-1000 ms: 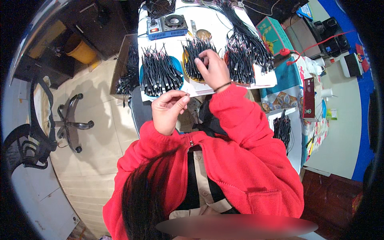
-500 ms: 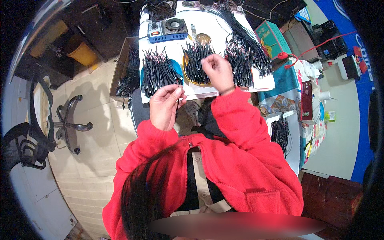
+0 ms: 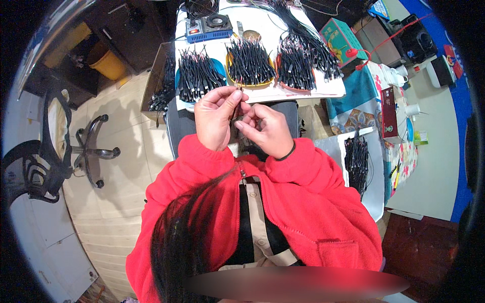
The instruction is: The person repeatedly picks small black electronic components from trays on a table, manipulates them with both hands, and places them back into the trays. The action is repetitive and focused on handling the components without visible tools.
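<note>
In front of my chest, my left hand [image 3: 216, 117] pinches a thin, short black cable [image 3: 239, 96] between thumb and fingers. Close beside it is my right hand [image 3: 269, 129], its thumb and fingertips closed at the lower part of the same cable. Fingers cover most of the cable, so its ends are hard to make out. Just beyond the hands, three bundles of short black cables lie on the white table: a left bundle [image 3: 200, 74] on a blue tray, a middle bundle [image 3: 250, 61] on a yellow tray, a right bundle [image 3: 297, 68] on an orange-red tray.
Behind the bundles stand a blue device with a round top [image 3: 209, 30] and a small round tin [image 3: 251, 35]. Long black cables [image 3: 308, 40] trail over the table's far right. A cardboard box [image 3: 157, 83] is at the left edge; more cables [image 3: 356, 161] lie at right.
My right hand has come down from the middle bundle to meet my left hand at the cable. The left hand has shifted slightly right and up.
</note>
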`<state>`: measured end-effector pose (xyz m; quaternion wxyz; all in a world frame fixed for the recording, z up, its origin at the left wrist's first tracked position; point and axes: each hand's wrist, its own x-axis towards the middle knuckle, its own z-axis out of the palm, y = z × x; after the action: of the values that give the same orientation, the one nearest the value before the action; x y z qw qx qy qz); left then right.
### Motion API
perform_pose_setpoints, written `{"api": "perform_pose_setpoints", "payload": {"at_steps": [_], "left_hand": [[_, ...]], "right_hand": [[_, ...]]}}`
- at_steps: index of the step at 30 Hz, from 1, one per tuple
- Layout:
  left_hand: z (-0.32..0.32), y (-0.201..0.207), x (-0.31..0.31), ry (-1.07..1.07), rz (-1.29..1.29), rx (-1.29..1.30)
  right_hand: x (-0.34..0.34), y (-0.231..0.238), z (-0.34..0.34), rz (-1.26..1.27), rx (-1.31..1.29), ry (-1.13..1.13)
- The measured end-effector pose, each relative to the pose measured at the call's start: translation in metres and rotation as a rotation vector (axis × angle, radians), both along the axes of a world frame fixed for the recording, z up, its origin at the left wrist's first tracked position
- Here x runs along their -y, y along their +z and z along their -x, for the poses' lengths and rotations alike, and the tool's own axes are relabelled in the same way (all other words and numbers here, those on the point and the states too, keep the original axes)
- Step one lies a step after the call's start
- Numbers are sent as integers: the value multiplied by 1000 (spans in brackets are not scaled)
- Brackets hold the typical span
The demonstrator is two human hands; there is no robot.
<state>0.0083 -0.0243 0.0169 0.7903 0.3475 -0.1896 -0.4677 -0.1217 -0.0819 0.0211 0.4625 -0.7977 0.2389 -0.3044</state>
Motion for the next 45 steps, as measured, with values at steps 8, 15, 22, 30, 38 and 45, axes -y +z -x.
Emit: {"api": "perform_pose_setpoints", "payload": {"at_steps": [8,15,22,30,38,45], "left_hand": [[23,-4,-24,-140,28,35],[33,-4,-24,-138,29,157],[30,-8,-24,-233,68,54],[29,-13,-18,-278,-12,4],[26,-24,-12,-329,14,-79],[22,-31,-8,-395,28,-149]], "right_hand": [[26,21,20,-411,298,190],[10,18,27,-115,208,13],[14,3,29,-913,450,175],[16,3,30,-571,410,169],[21,-21,25,-1144,549,336],[22,-26,24,-1072,546,321]]}}
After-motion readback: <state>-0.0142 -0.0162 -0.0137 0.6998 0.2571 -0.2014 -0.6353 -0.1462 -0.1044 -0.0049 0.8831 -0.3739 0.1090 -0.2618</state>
